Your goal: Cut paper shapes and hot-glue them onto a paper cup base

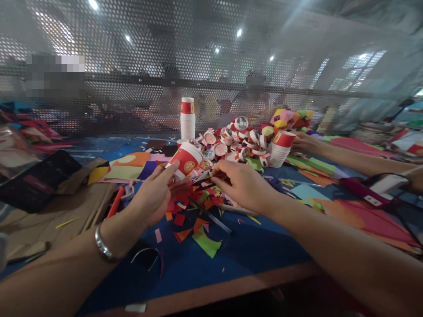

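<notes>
My left hand (155,193), with a silver bracelet at the wrist, grips a red and white paper cup (185,161) lying tilted, its white end to the right. Just right of the cup, my right hand (238,182) is closed with thumb and fingers together. A thin dark thing (202,179) shows at its fingertips, pointing towards the cup; its kind I cannot make out. Below both hands lie scattered colored paper scraps (206,242). Behind them is a heap of cut cup pieces (228,143), round ends showing.
One cup stack (187,121) stands behind the held cup, another cup stack (280,149) to the right. Another person's arm (346,158) reaches in from the right. Cardboard (66,215) and a black bin (36,180) lie left; paper sheets (370,220) lie right. Mesh rises behind.
</notes>
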Motion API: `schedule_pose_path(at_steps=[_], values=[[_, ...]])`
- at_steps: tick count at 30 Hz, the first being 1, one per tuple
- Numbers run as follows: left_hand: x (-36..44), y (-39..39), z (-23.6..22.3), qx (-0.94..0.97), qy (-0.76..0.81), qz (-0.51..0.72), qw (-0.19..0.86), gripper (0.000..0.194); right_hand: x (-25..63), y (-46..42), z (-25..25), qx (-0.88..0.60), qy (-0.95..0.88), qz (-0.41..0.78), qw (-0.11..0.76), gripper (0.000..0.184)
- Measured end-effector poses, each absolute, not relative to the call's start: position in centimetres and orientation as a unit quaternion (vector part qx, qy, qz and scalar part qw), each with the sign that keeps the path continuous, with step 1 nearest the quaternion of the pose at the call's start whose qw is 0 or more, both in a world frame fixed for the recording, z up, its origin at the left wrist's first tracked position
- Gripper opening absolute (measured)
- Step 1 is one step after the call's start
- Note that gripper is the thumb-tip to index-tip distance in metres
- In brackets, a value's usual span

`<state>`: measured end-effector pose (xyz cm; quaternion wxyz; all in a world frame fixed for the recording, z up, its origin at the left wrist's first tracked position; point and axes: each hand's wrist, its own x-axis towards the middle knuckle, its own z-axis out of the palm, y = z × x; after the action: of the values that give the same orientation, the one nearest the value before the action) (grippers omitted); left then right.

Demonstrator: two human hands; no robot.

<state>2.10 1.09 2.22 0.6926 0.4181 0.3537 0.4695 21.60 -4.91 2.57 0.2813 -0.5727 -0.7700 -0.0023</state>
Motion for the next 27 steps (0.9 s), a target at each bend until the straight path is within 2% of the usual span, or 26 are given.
schedule_pose_path(at_steps=[10, 18, 27], values=[[2.3, 1.5, 1.5, 0.467, 0.274, 0.416, 0.731, 0.011, 20.6, -4.6, 1.6, -0.525, -0.783, -0.008, 0.332, 0.008], [2.5, 1.4, 1.3, 0.518, 0.291, 0.408, 0.693, 0.015, 21.4, -4.6, 1.0, -0.521, -0.78, 0.017, 0.345, 0.006], [2.9, 1.5, 1.1, 0.57, 0.313, 0.41, 0.64, 0.031, 21.6, -5.4, 1.0, -0.558, -0.788, -0.002, 0.261, 0.016]])
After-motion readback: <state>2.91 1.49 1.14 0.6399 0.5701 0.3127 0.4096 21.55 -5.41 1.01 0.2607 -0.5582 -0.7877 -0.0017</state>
